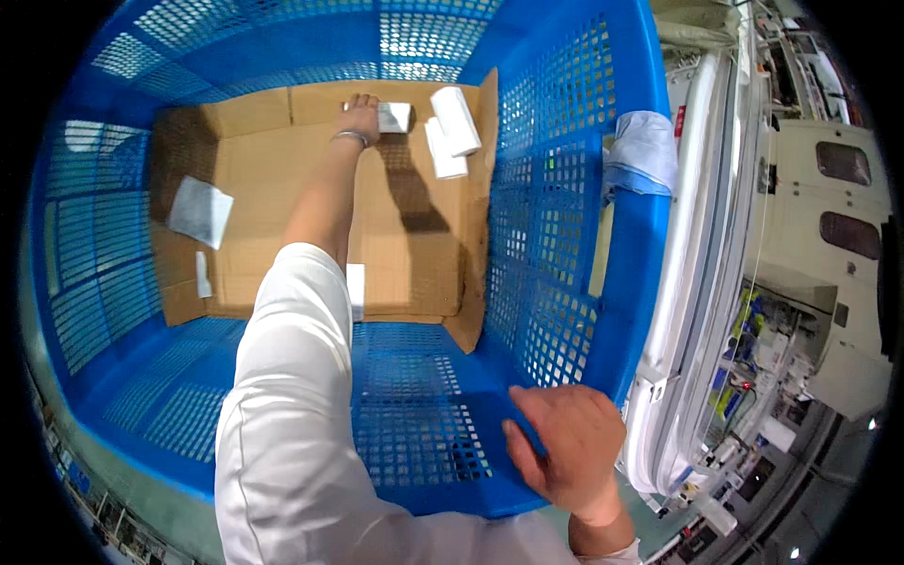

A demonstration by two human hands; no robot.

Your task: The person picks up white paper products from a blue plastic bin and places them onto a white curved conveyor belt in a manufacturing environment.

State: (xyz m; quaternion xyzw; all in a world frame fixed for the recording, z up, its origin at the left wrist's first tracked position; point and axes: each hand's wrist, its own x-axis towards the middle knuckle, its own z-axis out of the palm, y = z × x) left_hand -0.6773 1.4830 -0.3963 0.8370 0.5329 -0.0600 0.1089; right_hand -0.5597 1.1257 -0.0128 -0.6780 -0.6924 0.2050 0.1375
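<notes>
My left hand (361, 119) reaches deep into a large blue plastic basket (633, 282), a bracelet at its wrist. Its fingers are closed over a small white folded piece (395, 118), which sticks out to the right of the hand; whether it is cloth or paper I cannot tell. The piece is at the far side of a cardboard sheet (254, 207) lining the basket's bottom. Over the near right rim hangs my right hand (570, 447), with nothing in it and thumb and fingers apart.
Two white folded pieces (456, 122) overlap at the far right of the cardboard. A white sheet (201, 211) lies at its left, and a white strip (356, 290) shows beside my sleeve. Light blue cloth (642, 155) wraps the basket's right rim; pale machinery (829, 254) stands beyond.
</notes>
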